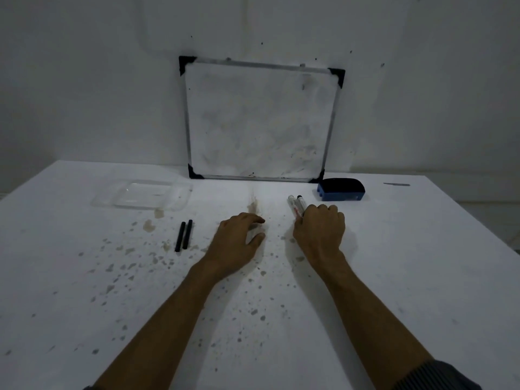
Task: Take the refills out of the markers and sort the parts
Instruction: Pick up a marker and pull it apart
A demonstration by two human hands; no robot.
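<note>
The right hand (pixel 319 230) closes around two white plastic markers (pixel 297 206) right of centre; the left hand (pixel 239 237) rests open and empty. Two black cylindrical refills (pixel 184 235) lie centre-left. A loose grip could let one marker roll away.

Table (pixel 394 277): white, matt, smooth sheet surface, flecked with dried brownish-grey stains. Two black refills (pixel 183 235), near left: matt, plain sticks. Markers (pixel 296 205), centre right: glossy white plastic barrels with print. Tray (pixel 142 195), far left: clear thin plastic, shiny. Whiteboard (pixel 260 121), far centre: glossy white face, smudged grey; dull metal frame, black plastic corners. Eraser (pixel 341 190), far right: blue plastic body, black felt-like pad, matt. Wall (pixel 84 80): matt white, speckled.
</note>
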